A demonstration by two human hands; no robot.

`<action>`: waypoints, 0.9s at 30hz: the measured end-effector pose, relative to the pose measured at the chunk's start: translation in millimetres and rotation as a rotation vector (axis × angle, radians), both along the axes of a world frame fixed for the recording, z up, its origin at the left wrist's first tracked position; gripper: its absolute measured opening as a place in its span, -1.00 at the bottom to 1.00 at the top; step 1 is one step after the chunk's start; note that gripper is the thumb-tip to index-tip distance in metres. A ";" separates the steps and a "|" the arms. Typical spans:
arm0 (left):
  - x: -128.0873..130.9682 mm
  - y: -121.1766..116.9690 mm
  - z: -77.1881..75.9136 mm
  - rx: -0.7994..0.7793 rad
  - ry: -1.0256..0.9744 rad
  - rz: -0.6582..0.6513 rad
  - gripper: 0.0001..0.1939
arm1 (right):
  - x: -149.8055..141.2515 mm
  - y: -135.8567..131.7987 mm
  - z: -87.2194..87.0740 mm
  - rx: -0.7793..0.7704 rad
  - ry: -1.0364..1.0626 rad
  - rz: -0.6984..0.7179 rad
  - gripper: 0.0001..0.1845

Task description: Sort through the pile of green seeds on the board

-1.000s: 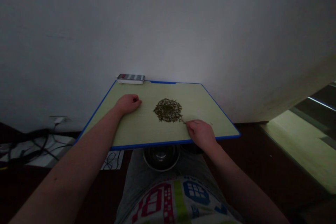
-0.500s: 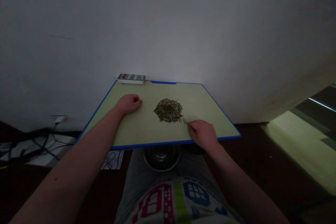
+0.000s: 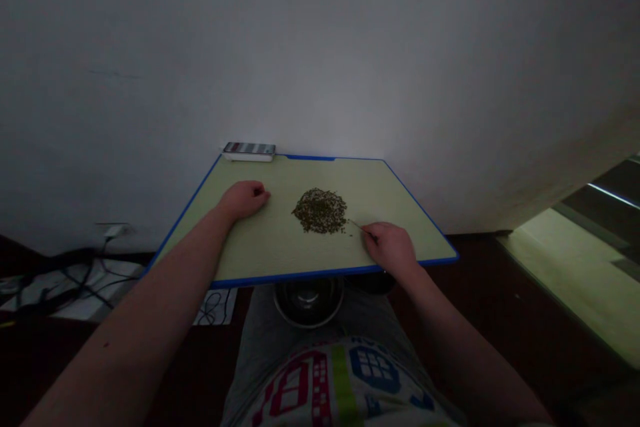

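A heap of small brown-green grains lies on the middle of a pale board with a blue rim. My left hand rests on the board left of the heap, its fingers curled into a loose fist with nothing visible in them. Right of the heap, my right hand pinches a thin, stick-like tool, perhaps tweezers. The tool's tip points left, close to a few loose grains at the heap's lower right edge. Whether the tip holds a grain is too small to tell.
A white flat box with a dark striped top stands at the board's back left corner, by the wall. Below the front edge, a metal bowl sits at my lap. Black cables lie at the left.
My right hand has shifted slightly to the right, and the thin tool now shows more of its length. My left hand and the heap stay about the same.
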State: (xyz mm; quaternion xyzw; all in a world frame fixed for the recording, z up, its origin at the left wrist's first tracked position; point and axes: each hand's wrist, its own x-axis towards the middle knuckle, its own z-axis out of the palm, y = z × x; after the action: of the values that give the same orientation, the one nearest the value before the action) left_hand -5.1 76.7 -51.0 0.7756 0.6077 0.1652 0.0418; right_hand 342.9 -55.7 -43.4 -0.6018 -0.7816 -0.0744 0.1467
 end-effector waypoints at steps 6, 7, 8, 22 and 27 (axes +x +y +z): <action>0.2 -1.7 1.2 -0.005 -0.002 0.003 -0.60 | 4.8 17.2 2.3 -0.017 0.105 0.022 -0.73; 0.1 -1.5 1.1 -0.008 0.001 0.005 -0.60 | 5.6 18.5 2.8 -0.020 0.122 0.027 -0.74; 0.0 -1.2 0.9 -0.009 0.004 0.008 -0.59 | 6.4 19.1 3.2 -0.024 0.138 0.036 -0.74; -1.1 1.8 -2.2 -0.007 -0.010 0.011 -0.60 | 10.5 3.9 2.7 -0.034 0.187 0.099 -0.75; -0.2 0.2 -0.6 -0.003 0.001 0.016 -0.62 | 6.8 5.1 -0.8 -0.020 0.122 0.127 -0.72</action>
State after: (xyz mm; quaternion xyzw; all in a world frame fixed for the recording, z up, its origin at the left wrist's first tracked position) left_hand -5.3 76.9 -51.6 0.7707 0.6142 0.1644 0.0415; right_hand 349.6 -50.6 -44.1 -0.5558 -0.8085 -0.0204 0.1925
